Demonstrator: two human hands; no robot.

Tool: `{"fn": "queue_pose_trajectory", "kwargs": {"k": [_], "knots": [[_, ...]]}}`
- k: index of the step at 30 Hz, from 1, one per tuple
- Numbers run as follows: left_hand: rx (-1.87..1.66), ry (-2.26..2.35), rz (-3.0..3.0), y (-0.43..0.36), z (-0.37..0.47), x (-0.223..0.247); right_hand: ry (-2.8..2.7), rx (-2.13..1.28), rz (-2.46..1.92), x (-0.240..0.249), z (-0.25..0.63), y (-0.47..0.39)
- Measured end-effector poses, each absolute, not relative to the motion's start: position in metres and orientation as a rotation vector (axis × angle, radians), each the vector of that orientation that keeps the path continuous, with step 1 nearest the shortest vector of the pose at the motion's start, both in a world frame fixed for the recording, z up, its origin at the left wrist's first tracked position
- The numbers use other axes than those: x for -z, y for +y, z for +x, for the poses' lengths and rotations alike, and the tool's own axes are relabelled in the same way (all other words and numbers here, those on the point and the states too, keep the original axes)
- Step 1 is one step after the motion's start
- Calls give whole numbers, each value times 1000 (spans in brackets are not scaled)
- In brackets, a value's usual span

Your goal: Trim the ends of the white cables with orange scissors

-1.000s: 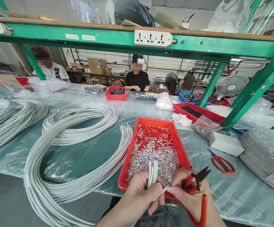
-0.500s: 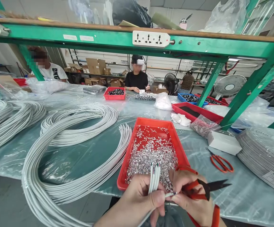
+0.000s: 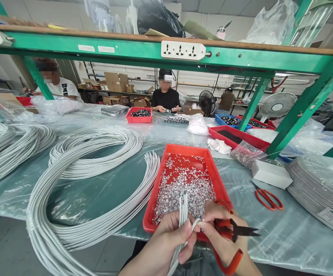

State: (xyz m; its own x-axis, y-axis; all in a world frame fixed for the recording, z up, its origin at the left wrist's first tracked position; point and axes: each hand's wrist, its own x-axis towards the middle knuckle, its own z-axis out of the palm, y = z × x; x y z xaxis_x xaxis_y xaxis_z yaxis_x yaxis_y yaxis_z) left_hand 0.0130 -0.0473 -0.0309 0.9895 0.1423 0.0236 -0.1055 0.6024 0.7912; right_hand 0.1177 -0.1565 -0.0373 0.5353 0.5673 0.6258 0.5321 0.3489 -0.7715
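My left hand (image 3: 173, 237) is closed around several white cables (image 3: 183, 211), whose cut ends point up over a red tray (image 3: 219, 180) of small silvery pieces (image 3: 180, 188). One cable end bends right, toward my right hand (image 3: 223, 234). There the thumb and index finger pinch its tip, where a bit of blue shows. Red-handled scissors (image 3: 235, 230) also hang in my right hand, blades pointing right. To the left lies a big coil of white cables (image 3: 40, 191), its loose ends beside the tray.
Another pair of red scissors (image 3: 268, 197) lies right of the tray, near a white box (image 3: 271, 173) and a large cable coil (image 3: 321, 191). A green shelf frame (image 3: 126, 48) spans above. A person in black (image 3: 165, 97) sits across the table.
Both hands have shifted slightly left and up with the cables. The scissors in my right hand have turned, and their blades look closer together. The person opposite has moved their hands.
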Motion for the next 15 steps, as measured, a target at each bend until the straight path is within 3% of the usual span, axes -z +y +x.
{"fn": "queue_pose_trajectory", "kwargs": {"k": [15], "knots": [[-241, 110, 1408, -45, 13, 37, -1381, 244, -1556, 20, 122, -165]]}}
